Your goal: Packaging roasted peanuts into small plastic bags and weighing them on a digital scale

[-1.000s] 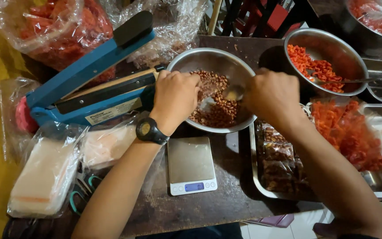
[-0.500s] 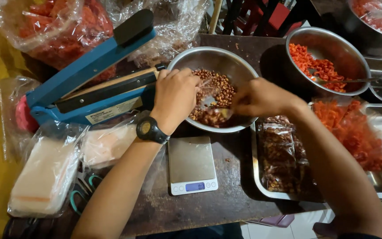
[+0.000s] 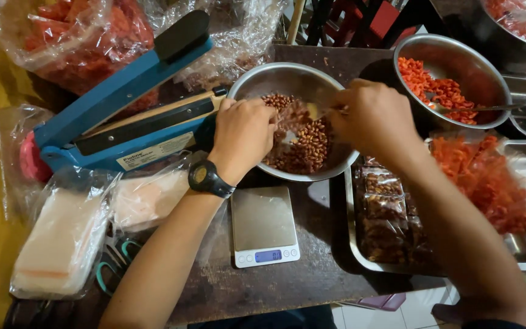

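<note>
Your left hand [image 3: 243,135] is hovering over the near-left rim of the round steel bowl of brown peanuts [image 3: 302,143], its fingers curled shut around what looks like a small clear plastic bag [image 3: 292,119] that is hanging over the nuts. Your right hand [image 3: 375,119] is working just across from it, closed around the handle of a small spoon [image 3: 313,110] whose tip is pointing at the bag's mouth; how much is lying in the spoon is too blurred to tell. A black wristwatch [image 3: 205,177] is sitting on your left wrist. Directly below that wrist, a small silver digital kitchen scale [image 3: 263,226] is resting on the dark wooden table [image 3: 287,286]. To the left of your left hand, a blue lever-arm heat sealer [image 3: 123,119] is standing with its arm raised. Below your right forearm, a shallow steel tray [image 3: 360,259] is holding sealed packets of nuts [image 3: 385,201] and a heap of orange-red snack pieces [image 3: 488,183]. Beyond your right hand, a second steel bowl of orange-red pieces [image 3: 452,82] is sitting well apart from the peanuts.
</note>
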